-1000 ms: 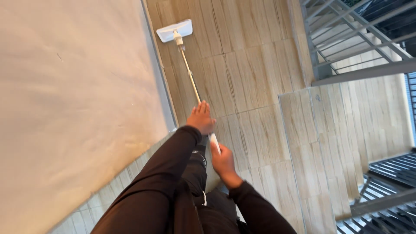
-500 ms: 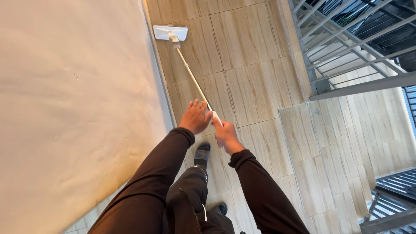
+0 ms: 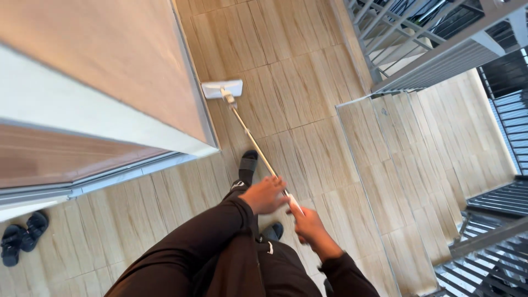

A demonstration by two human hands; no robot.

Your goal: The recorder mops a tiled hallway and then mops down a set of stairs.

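Both hands clamped on mop handle: left hand higher up shaft, right hand at end. Mop head flat on floor, beside wall. Risks: head knocking wall base; foot slipping near stair edge; sandals underfoot.

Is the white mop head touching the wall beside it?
Touching, or nearly: the head view shows the mop head's left end meeting the wall's base, no floor visible between them.

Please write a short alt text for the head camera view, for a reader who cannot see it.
Seen from above, a person's left hand and right hand grip the handle of a flat white mop on a wood-look tiled floor beside a wall. Dark sandals lie at lower left.
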